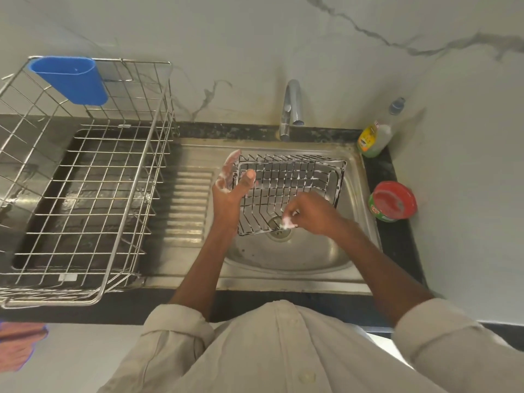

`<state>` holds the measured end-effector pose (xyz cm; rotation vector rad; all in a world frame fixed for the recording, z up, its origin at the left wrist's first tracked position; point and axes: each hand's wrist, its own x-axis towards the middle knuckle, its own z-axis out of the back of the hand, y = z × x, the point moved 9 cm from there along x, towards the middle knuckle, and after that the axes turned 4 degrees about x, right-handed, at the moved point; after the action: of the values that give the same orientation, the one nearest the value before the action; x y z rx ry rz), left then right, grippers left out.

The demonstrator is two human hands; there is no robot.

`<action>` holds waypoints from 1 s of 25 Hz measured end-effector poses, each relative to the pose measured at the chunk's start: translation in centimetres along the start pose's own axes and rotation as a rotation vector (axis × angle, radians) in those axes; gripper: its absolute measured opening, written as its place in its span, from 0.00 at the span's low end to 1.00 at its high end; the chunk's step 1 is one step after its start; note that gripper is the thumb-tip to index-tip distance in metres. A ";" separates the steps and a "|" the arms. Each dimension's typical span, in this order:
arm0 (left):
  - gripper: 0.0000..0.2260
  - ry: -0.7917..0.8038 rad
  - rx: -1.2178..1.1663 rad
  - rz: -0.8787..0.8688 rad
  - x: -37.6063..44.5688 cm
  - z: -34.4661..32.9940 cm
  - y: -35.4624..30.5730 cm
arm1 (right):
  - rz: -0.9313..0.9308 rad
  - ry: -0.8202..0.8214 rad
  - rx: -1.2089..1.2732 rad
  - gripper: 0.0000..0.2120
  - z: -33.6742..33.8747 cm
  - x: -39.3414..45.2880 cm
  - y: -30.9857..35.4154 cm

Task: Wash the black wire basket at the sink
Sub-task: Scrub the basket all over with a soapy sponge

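The black wire basket (292, 180) stands tilted in the steel sink (297, 259), streaked with white foam. My left hand (231, 184) holds its left side, thumb on the near face and soapy fingers behind the rim. My right hand (307, 212) has its fingers curled at the basket's lower edge, with foam at the fingertips. Whether a scrubber is in it is hidden. The tap (292, 106) rises behind the sink; no water is visible.
A large steel dish rack (85, 177) with a blue plastic cup holder (69, 79) fills the counter on the left. A dish soap bottle (374, 137) and a red-lidded green tub (392, 201) sit right of the sink. The ribbed drainboard (187, 202) lies between rack and basin.
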<state>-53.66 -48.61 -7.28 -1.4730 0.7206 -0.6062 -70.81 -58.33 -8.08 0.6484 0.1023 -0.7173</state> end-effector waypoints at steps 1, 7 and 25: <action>0.33 0.003 -0.001 0.000 0.0 -0.1 0.1 | -0.022 0.004 -0.003 0.11 0.7 -0.3 -0.7; 0.33 0.032 0.011 0.014 0.5 -1.2 -0.3 | -0.117 -0.225 -0.134 0.13 1.0 1.9 -1.2; 0.33 -0.028 0.045 -0.006 1.0 0.5 -1.6 | -0.072 -0.049 -0.404 0.12 3.3 0.4 -3.8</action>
<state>-52.50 -49.06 -5.73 -1.4404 0.6765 -0.6018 -73.37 -62.65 -7.48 0.2416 0.2204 -0.7544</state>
